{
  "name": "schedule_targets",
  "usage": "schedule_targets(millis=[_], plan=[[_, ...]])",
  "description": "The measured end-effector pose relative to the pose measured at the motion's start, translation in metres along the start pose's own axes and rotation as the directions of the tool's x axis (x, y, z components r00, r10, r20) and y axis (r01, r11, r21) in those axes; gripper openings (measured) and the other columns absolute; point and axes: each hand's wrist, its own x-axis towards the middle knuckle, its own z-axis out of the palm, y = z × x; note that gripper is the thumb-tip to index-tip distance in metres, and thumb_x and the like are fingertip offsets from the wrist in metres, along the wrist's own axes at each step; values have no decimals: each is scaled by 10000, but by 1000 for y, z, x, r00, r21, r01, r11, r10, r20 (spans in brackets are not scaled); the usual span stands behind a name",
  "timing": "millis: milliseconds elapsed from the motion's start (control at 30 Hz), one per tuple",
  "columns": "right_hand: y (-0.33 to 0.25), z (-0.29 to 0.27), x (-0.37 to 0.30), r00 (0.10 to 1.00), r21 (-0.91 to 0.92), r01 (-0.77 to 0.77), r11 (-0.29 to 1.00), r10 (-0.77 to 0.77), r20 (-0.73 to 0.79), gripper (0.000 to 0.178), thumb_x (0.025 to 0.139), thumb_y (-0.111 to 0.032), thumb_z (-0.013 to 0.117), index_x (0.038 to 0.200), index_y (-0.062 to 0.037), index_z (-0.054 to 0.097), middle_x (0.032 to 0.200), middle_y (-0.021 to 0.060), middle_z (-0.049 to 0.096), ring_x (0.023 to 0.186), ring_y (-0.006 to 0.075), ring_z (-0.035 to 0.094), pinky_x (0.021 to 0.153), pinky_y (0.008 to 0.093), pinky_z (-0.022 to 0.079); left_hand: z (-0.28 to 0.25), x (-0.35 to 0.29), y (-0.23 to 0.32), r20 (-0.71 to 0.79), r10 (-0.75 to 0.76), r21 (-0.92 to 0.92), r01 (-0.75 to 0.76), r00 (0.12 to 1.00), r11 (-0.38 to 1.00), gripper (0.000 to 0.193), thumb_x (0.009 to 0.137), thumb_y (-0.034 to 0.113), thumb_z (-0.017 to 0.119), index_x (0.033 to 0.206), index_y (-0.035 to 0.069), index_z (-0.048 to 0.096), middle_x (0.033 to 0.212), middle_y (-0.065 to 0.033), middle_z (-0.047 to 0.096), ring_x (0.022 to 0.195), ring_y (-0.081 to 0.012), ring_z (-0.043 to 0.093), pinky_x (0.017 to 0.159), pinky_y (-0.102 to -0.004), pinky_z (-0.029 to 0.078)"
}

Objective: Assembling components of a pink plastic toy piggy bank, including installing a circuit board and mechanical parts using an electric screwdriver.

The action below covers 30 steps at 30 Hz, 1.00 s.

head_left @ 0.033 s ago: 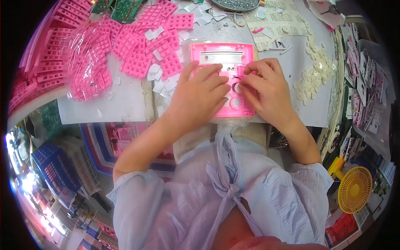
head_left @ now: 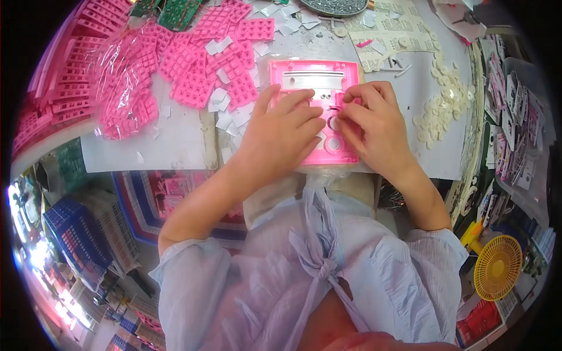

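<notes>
A pink plastic casing (head_left: 345, 153) lies in front of me, with a clear plastic bag under it. It has a silvery window strip at the top, small screw holes and round openings. My left hand (head_left: 281, 126) rests over its left side with the fingers stretched out and holds the casing down. On the right side my right hand (head_left: 374, 120) pinches thumb and fingers together at a small round white piece (head_left: 333, 123) by the middle round opening. The fingertips partly hide this piece.
Pink rubber keypads (head_left: 190, 76) and white paper slips (head_left: 220, 99) lie to the left, beside a plastic bag of pink keypads (head_left: 126, 111). White discs (head_left: 439, 114) are scattered at right near newspaper (head_left: 392, 35). A dish of screws (head_left: 332, 6) stands behind. Lower right is a yellow fan (head_left: 497, 266).
</notes>
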Motion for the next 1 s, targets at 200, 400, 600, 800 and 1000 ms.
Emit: schedule_targets(millis=[200, 400, 600, 800, 1000], plan=[[-2, 11, 3, 998, -22, -48, 999, 48, 31, 122, 730, -81, 746, 826, -52, 676, 1082, 79, 619, 1035, 350, 522, 843, 402, 503, 5, -6, 2, -42, -29, -30, 28, 999, 999, 295, 835, 182, 729, 1121, 121, 686, 1232, -22, 656, 1327, -248, 523, 1153, -568, 275], [-10, 15, 5, 1000, -136, -28, 990, 28, 2, 140, 727, -73, 742, 847, -40, 678, 1046, 95, 613, 1003, 343, 523, 831, 434, 485, 8, -7, 0, -58, -27, -42, 24, 998, 999, 290, 843, 177, 721, 1125, 117, 685, 1243, -21, 649, 1338, -247, 515, 1160, -573, 264], [-13, 16, 9, 994, -171, -77, 982, 90, 67, 202, 730, -61, 733, 917, -49, 657, 1067, 97, 593, 976, 341, 513, 809, 443, 452, 10, -9, -2, -65, -11, -32, 9, 998, 999, 290, 848, 183, 715, 1128, 116, 680, 1252, -20, 646, 1345, -233, 508, 1164, -576, 258], [-9, 25, 0, 991, -43, -136, 990, 136, -9, 291, 743, -51, 720, 990, -56, 567, 1110, 132, 553, 999, 363, 475, 875, 460, 401, -7, -3, -4, -15, 0, -64, -1, 1000, 998, 314, 839, 200, 737, 1133, 108, 681, 1224, -30, 666, 1239, -239, 587, 1102, -528, 374], [-6, 16, -1, 984, 48, -173, 984, 174, -21, 350, 740, -83, 754, 1034, -43, 568, 1104, 164, 544, 1031, 356, 477, 901, 445, 404, -67, 84, -110, -199, -322, -84, 311, 926, 947, 251, 860, 272, 702, 1022, 82, 718, 1039, -103, 720, 934, -281, 698, 795, -412, 553]])
